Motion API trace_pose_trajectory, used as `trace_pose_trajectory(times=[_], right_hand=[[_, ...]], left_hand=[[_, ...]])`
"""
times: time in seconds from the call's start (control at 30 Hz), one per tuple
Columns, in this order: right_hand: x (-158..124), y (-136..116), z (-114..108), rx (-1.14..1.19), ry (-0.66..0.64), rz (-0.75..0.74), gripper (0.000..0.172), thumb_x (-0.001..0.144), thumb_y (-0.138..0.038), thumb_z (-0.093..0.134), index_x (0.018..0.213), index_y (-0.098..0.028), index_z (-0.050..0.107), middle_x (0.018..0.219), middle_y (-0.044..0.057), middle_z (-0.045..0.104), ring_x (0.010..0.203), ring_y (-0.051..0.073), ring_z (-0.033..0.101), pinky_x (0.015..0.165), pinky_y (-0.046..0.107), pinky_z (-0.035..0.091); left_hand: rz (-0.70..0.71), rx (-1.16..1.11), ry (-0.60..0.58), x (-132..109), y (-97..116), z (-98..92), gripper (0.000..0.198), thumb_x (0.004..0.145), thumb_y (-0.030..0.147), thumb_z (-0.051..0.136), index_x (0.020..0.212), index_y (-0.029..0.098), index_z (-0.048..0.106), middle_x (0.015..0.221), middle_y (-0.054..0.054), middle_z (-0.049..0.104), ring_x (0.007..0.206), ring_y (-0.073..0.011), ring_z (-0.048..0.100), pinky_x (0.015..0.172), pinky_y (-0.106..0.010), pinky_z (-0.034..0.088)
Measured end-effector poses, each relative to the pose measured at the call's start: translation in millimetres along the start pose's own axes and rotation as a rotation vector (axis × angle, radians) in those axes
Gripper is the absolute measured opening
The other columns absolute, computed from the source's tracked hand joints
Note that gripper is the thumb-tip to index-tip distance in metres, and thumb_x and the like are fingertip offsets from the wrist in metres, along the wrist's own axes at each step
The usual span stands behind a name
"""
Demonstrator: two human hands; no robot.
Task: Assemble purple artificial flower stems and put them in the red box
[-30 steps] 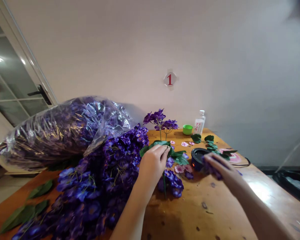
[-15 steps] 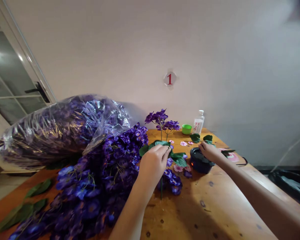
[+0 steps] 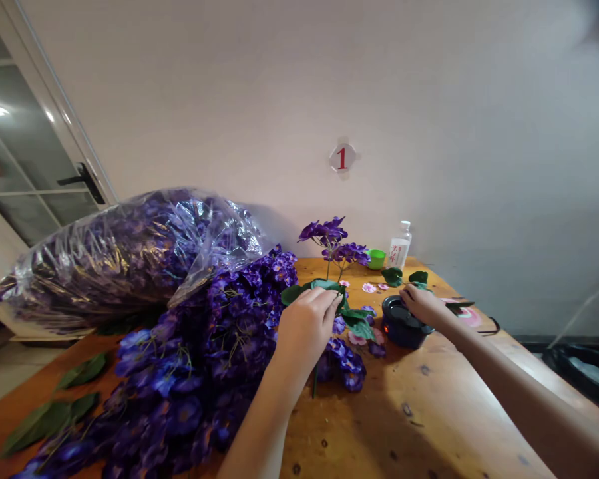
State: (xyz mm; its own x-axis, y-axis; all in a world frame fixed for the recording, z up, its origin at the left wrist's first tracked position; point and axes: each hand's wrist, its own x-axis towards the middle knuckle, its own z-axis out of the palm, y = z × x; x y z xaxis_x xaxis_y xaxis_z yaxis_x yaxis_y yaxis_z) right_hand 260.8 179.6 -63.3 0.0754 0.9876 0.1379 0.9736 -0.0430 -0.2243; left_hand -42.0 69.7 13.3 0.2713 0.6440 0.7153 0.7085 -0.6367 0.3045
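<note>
Well, left hand (image 3: 302, 326) has fingers (image 3: 326, 306) clenched on stem (image 3: 315, 380), between desk's (image 3: 349, 426) far and near edges, leaves (image 3: 358, 324) beside. Right hand (image 3: 422, 303) over pot (image 3: 404, 338), inward from right edge; can't tell its grasp. Best hold stem steady, fingertips clear of pot's inside.

A purple flower spray (image 3: 326, 284) with green leaves (image 3: 358, 324) leans slightly right, near a round, dark pot (image 3: 405, 334).

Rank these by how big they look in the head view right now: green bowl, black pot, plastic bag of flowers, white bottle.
1. Plastic bag of flowers
2. Black pot, partly behind the right hand
3. White bottle
4. Green bowl, partly behind purple petals
</note>
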Motion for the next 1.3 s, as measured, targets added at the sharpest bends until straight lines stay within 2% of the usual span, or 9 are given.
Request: trace_pose_trajectory(times=[0.2, 0.53, 0.7, 0.87, 1.0, 1.07, 1.17, 1.23, 1.3], right_hand=[[-6, -4, -13, 0.021, 0.04, 0.029, 0.027, 0.093, -0.03, 0.034, 0.09, -0.016, 0.057, 0.084, 0.013, 0.067, 0.077, 0.025, 0.063, 0.06, 0.029, 0.034], [-18, -9, -26, 0.279, 0.161, 0.024, 0.016, 0.084, -0.031, 0.05, 0.072, -0.021, 0.052, 0.067, 0.006, 0.06, 0.062, 0.02, 0.056, 0.054, 0.027, 0.032], [-21, -13, -31, 0.661, 0.235, 0.028, 0.026, 0.082, -0.046, 0.049, 0.071, -0.022, 0.047, 0.059, 0.001, 0.051, 0.051, 0.015, 0.047, 0.046, 0.025, 0.032], [-52, -45, -58, 1.087, 0.331, 0.001, 0.037, 0.086, -0.059, 0.023, 0.08, -0.025, 0.037, 0.066, -0.004, 0.039, 0.041, 0.008, 0.017, 0.036, 0.022, 0.018], [-94, -99, -82, 1.649, 0.119, -0.152, 0.028, 0.08, -0.049, 0.055, 0.08, -0.024, 0.043, 0.067, -0.004, 0.039, 0.043, 0.006, 0.019, 0.035, 0.02, 0.016], [-108, -123, -86, 1.659, 0.053, -0.164, 0.027, 0.079, -0.048, 0.06, 0.082, -0.025, 0.047, 0.065, -0.004, 0.041, 0.043, 0.006, 0.026, 0.035, 0.019, 0.018], [-116, -141, -83, 1.42, 0.183, -0.156, 0.026, 0.08, -0.05, 0.057, 0.086, -0.025, 0.055, 0.075, 0.002, 0.055, 0.056, 0.012, 0.049, 0.041, 0.021, 0.036], [-115, -139, -78, 1.228, 0.303, -0.179, 0.027, 0.081, -0.05, 0.055, 0.091, -0.026, 0.061, 0.094, 0.006, 0.062, 0.085, 0.019, 0.06, 0.06, 0.025, 0.05], [-113, -129, -72, 1.109, 0.35, -0.248, 0.027, 0.079, -0.047, 0.058, 0.096, -0.027, 0.065, 0.109, 0.005, 0.062, 0.109, 0.023, 0.055, 0.079, 0.03, 0.051]], left_hand=[[-0.019, 0.072, 0.035, -2, -1, -1.5, 0.02, 0.091, 0.025, 0.048, 0.09, 0.02, 0.068, 0.084, -0.006, 0.071, 0.076, -0.0188, 0.066, 0.068, -0.027, 0.051], [-0.001, 0.029, 0.012, -1, -4, 2.7, 0.021, 0.093, 0.022, 0.045, 0.091, 0.019, 0.065, 0.088, -0.007, 0.069, 0.086, -0.0194, 0.065, 0.078, -0.028, 0.051], [-0.04, -0.027, 0.025, 0, -4, 1.5, 0.02, 0.092, 0.022, 0.045, 0.09, 0.019, 0.065, 0.087, -0.008, 0.069, 0.087, -0.0208, 0.066, 0.081, -0.03, 0.05], [-0.058, 0.054, -0.063, 0, -4, -3.5, 0.022, 0.093, 0.023, 0.044, 0.088, 0.019, 0.065, 0.086, -0.007, 0.068, 0.081, -0.0198, 0.065, 0.072, -0.028, 0.049], [0.002, 0.181, -0.263, -3, -1, -6.0, 0.021, 0.092, 0.026, 0.047, 0.083, 0.02, 0.066, 0.076, -0.004, 0.067, 0.074, -0.0197, 0.064, 0.062, -0.026, 0.045], [0.039, 0.181, -0.319, -5, 2, -8.0, 0.02, 0.092, 0.025, 0.048, 0.085, 0.021, 0.066, 0.077, -0.004, 0.067, 0.076, -0.02, 0.064, 0.064, -0.026, 0.045], [0.04, 0.153, -0.395, -8, 8, -15.7, 0.016, 0.09, 0.021, 0.051, 0.091, 0.02, 0.067, 0.085, -0.005, 0.068, 0.082, -0.0212, 0.064, 0.068, -0.028, 0.045], [0.028, 0.149, -0.44, -9, 12, -23.0, 0.015, 0.089, 0.021, 0.054, 0.092, 0.02, 0.068, 0.088, -0.005, 0.068, 0.084, -0.0217, 0.063, 0.069, -0.029, 0.045], [0.031, 0.145, -0.466, -10, 15, -29.7, 0.015, 0.089, 0.022, 0.053, 0.091, 0.02, 0.068, 0.087, -0.004, 0.068, 0.085, -0.021, 0.062, 0.07, -0.029, 0.045]])
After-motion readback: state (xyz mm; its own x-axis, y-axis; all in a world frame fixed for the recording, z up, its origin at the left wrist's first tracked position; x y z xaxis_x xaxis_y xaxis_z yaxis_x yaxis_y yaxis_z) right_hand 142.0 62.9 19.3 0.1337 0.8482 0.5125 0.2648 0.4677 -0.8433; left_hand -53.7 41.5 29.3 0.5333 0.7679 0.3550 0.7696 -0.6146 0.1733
